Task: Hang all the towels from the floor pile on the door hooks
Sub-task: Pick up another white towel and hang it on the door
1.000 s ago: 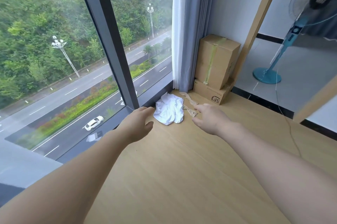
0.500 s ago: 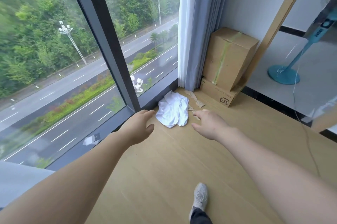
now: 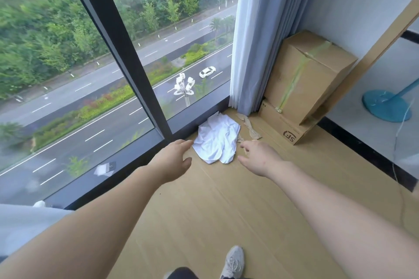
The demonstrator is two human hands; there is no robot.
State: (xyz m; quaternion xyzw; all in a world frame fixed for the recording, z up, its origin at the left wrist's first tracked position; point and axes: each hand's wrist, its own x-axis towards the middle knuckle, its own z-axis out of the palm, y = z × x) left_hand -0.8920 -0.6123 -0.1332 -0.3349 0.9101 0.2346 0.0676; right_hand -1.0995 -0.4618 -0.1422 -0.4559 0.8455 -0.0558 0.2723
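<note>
A crumpled white towel (image 3: 217, 139) lies on the wooden floor against the dark window sill. Both my arms stretch toward it. My left hand (image 3: 173, 158) hovers just left of the towel's near edge with relaxed fingers, holding nothing. My right hand (image 3: 260, 157) hovers just right of the towel, fingers spread, also holding nothing. Neither hand touches the cloth. No door hooks are in view.
A thin beige fabric strip (image 3: 249, 126) lies behind the towel. Grey curtains (image 3: 260, 40) hang in the corner beside two stacked cardboard boxes (image 3: 303, 83). A teal fan base (image 3: 385, 106) with a trailing cord stands at the right. My grey shoe (image 3: 233, 260) is at the bottom.
The view has moved closer to the towel and tilted down. Both hands have come nearer to the towel's edges, and my shoe has come into view.
</note>
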